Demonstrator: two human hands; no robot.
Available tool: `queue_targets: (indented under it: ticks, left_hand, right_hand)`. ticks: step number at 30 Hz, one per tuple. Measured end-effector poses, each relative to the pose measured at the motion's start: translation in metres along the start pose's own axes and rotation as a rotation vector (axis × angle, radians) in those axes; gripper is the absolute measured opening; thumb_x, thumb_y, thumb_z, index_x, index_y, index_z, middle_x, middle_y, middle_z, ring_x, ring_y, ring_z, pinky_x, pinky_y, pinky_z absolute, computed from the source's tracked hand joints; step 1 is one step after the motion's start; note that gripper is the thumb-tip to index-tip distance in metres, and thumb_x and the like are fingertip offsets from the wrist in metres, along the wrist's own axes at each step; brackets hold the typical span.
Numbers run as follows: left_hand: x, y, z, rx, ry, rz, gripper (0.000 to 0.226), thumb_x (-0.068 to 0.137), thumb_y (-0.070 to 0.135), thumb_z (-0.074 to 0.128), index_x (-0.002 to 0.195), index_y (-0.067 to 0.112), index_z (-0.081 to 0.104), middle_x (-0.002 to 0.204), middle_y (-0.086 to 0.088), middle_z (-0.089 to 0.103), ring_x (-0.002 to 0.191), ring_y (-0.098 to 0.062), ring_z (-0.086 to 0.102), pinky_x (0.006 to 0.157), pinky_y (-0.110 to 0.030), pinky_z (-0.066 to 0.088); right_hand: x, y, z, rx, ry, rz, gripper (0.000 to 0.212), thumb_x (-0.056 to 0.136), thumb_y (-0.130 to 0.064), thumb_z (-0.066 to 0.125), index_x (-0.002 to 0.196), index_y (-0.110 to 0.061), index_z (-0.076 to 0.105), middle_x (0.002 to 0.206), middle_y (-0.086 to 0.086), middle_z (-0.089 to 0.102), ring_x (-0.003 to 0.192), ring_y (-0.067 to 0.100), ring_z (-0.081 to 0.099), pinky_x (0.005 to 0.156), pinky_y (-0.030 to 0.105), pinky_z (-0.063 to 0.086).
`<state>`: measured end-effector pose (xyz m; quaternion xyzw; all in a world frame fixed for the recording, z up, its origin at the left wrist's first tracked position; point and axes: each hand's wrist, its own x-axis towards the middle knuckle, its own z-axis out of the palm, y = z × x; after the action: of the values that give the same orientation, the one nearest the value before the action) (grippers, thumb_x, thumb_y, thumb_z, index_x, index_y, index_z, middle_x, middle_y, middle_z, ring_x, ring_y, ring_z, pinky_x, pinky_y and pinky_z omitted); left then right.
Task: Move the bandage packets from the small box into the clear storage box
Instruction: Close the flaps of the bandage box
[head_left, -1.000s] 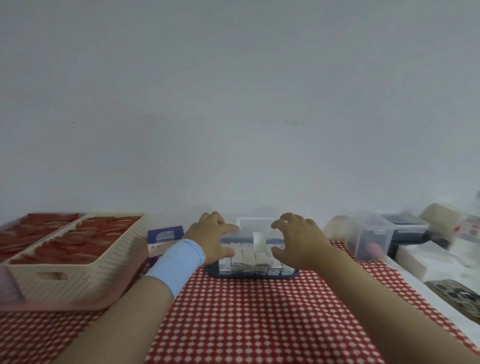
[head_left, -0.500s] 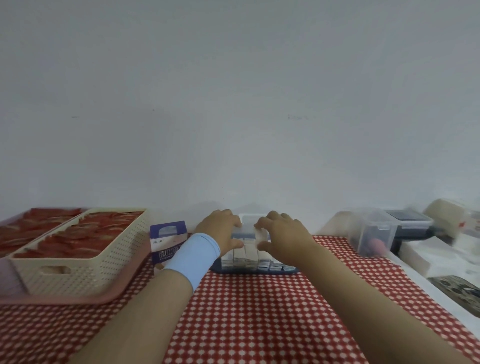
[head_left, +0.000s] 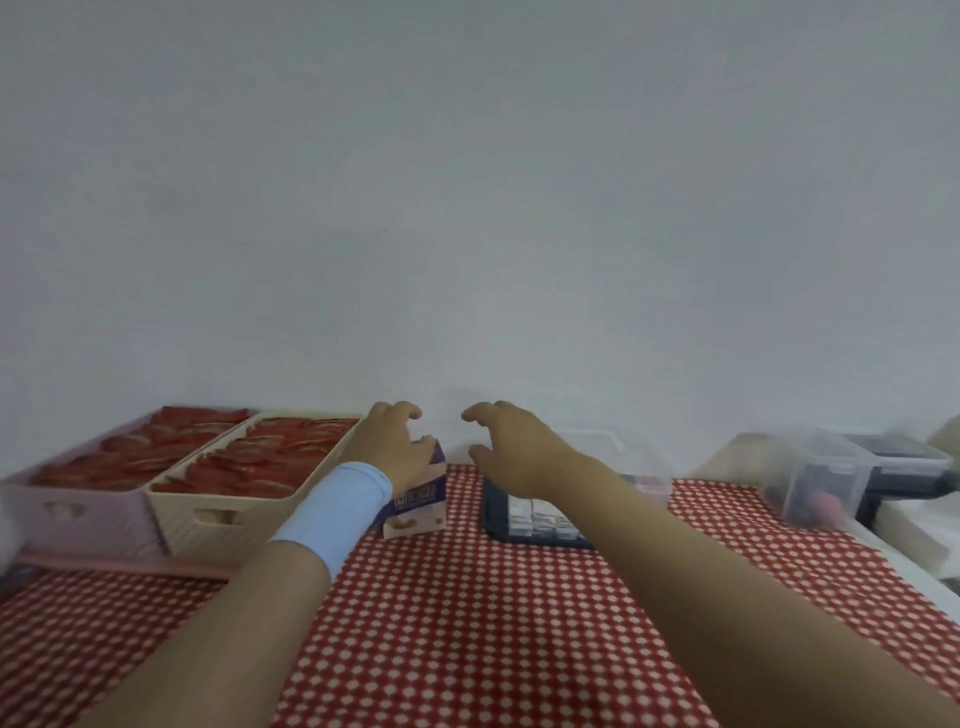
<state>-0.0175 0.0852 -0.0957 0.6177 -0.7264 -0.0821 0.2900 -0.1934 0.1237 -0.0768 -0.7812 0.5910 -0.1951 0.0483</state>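
Across the red-checked tabletop (head_left: 467, 623) both forearms reach away from the camera, the left one wearing a pale blue wristband (head_left: 337, 512). The small box (head_left: 418, 501) – purple and white, standing upright – lies directly under the left hand (head_left: 397, 447), whose fingers arch over its top with the thumb against the upper edge; whether it truly grips the box cannot be told. Just right of it, across a narrow strip of cloth, sits the clear storage box (head_left: 496, 519) on its dark base, a row of white bandage packets (head_left: 540, 514) showing inside. The right hand (head_left: 514, 449) hovers over that box's left end, fingers loosely curved and spread, grasping nothing. So the source lies left and the destination right – the left hand is nearer the small box.
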Motion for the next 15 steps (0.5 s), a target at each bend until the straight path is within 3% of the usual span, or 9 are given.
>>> queue_targets:
  ticks: [4, 7, 9, 11, 13, 15]
  left_hand:
    - [-0.003, -0.021, -0.003, 0.075, -0.201, -0.047, 0.072, 0.091, 0.036, 0.054, 0.154, 0.017, 0.026, 0.158, -0.007, 0.033, 0.141, -0.026, 0.038, 0.114, -0.04, 0.034]
    - [-0.002, -0.034, 0.0, 0.206, -0.28, 0.027, 0.069, 0.089, 0.027, 0.053, 0.153, 0.02, 0.027, 0.151, -0.003, 0.044, 0.13, -0.024, 0.049, 0.108, -0.04, 0.041]
    - [0.001, -0.043, 0.002, 0.203, -0.236, 0.063, 0.068, 0.09, 0.02, 0.054, 0.153, 0.021, 0.028, 0.149, -0.003, 0.045, 0.131, -0.024, 0.048, 0.109, -0.04, 0.041]
    - [0.006, -0.049, 0.002, 0.157, -0.179, 0.092, 0.062, 0.09, 0.015, 0.056, 0.149, 0.021, 0.037, 0.143, -0.004, 0.052, 0.126, -0.024, 0.052, 0.106, -0.04, 0.043]
    - [0.01, -0.051, 0.002, 0.164, -0.155, 0.138, 0.045, 0.088, 0.012, 0.059, 0.132, 0.021, 0.055, 0.126, -0.004, 0.06, 0.11, -0.024, 0.058, 0.097, -0.039, 0.048]
    - [0.012, -0.051, 0.002, 0.201, -0.142, 0.179, 0.034, 0.087, 0.011, 0.062, 0.119, 0.021, 0.064, 0.116, -0.003, 0.062, 0.102, -0.023, 0.059, 0.092, -0.036, 0.049]
  right_hand:
    - [0.029, -0.029, 0.022, 0.097, -0.109, 0.057, 0.06, 0.101, -0.013, 0.05, 0.157, -0.014, 0.028, 0.159, 0.009, 0.036, 0.143, 0.025, 0.038, 0.112, 0.03, 0.035]
    - [0.041, -0.038, 0.034, 0.05, -0.211, 0.067, 0.069, 0.099, -0.013, 0.053, 0.159, -0.011, 0.019, 0.163, 0.008, 0.027, 0.147, 0.025, 0.03, 0.117, 0.032, 0.028]
    - [0.046, -0.04, 0.039, -0.008, -0.21, 0.051, 0.068, 0.097, -0.019, 0.058, 0.157, -0.012, 0.028, 0.157, 0.01, 0.037, 0.141, 0.027, 0.039, 0.115, 0.035, 0.034]
    - [0.052, -0.04, 0.045, -0.101, -0.142, 0.024, 0.053, 0.094, -0.025, 0.062, 0.144, -0.016, 0.05, 0.137, 0.01, 0.054, 0.124, 0.029, 0.053, 0.103, 0.039, 0.046]
    - [0.057, -0.04, 0.049, -0.193, -0.087, 0.001, 0.03, 0.093, -0.029, 0.062, 0.121, -0.022, 0.066, 0.112, 0.005, 0.063, 0.109, 0.027, 0.06, 0.09, 0.038, 0.048]
    - [0.058, -0.041, 0.049, -0.215, -0.08, -0.007, 0.021, 0.092, -0.029, 0.062, 0.112, -0.029, 0.071, 0.103, 0.0, 0.065, 0.103, 0.024, 0.06, 0.09, 0.037, 0.045]
